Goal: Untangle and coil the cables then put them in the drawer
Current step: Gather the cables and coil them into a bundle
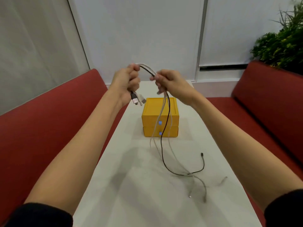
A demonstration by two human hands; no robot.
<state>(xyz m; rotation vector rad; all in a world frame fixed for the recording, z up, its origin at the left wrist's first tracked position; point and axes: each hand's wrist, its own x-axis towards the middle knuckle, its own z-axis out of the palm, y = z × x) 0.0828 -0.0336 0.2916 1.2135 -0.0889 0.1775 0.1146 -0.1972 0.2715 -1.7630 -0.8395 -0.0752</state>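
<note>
I hold a bundle of cables (164, 128), one black and several white or grey, raised above the white table (139, 194). My left hand (127, 81) is closed around the plug ends, and the USB connectors (137, 99) stick out below my fist. My right hand (170, 82) grips the same bundle a short way along. A short arc of cable spans between both fists. From my right hand the cables hang down in front of the yellow drawer unit (159, 117), and their loose ends trail on the table at the front right. Both drawers look shut.
Red upholstered benches (49, 128) run along both sides of the narrow table. A green plant (285, 43) stands behind the right bench. White wall panels close off the far end of the table.
</note>
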